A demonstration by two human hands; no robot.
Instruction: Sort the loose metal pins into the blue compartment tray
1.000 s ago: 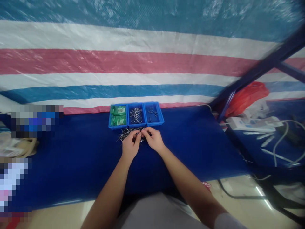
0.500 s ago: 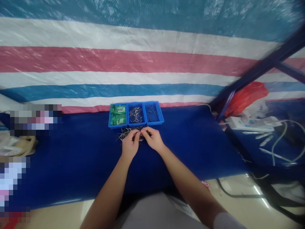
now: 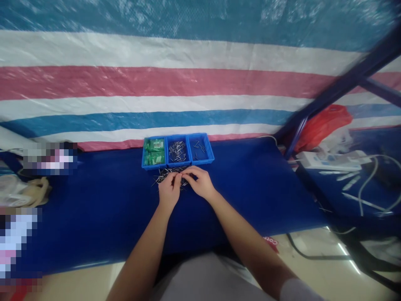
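My left hand (image 3: 169,189) and my right hand (image 3: 200,180) meet fingertip to fingertip over a pile of thin metal pieces (image 3: 163,173) on the blue table. Both hands are pinched closed; whatever lies between the fingertips is too small to name. Just behind the pile stand three joined blue bins. Green packets (image 3: 155,158) fill the left bin (image 3: 144,161). Many short metal pieces (image 3: 177,151) lie in the middle bin (image 3: 167,156), and a few are scattered in the right bin (image 3: 205,160).
The blue table (image 3: 250,188) runs under everything. A striped sheet (image 3: 188,81) hangs behind it. At the right are a metal frame (image 3: 328,96), a red bag (image 3: 326,125), a white power strip (image 3: 332,161) and cables. A tan roll (image 3: 40,192) lies at the left.
My joined fingertips have shifted slightly left over the pile, and the right fingers now reach closer over the left ones. The whole view has tilted a little.
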